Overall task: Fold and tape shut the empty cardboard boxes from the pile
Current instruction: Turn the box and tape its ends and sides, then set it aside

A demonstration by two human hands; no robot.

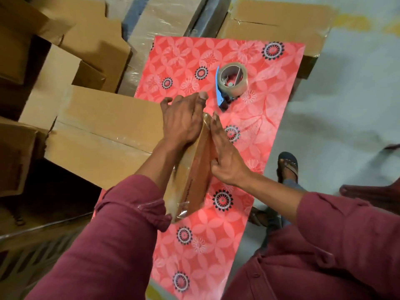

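Observation:
A small brown cardboard box (195,176) stands on the red flowered table top (270,105), with clear tape over its top and near end. My left hand (184,120) lies flat on the box's top and far left edge, fingers stretched forward. My right hand (225,156) presses flat against the box's right side, fingertips reaching the taped far corner. A tape dispenser (230,82) with a blue handle and a roll of clear tape lies on the table just beyond the hands, untouched.
A pile of open and flat cardboard boxes (86,61) fills the left side. A larger taped box (104,135) lies next to the table's left edge. Another carton (277,20) sits under the table's far end. Feet in sandals (286,165) stand at the right on the grey floor.

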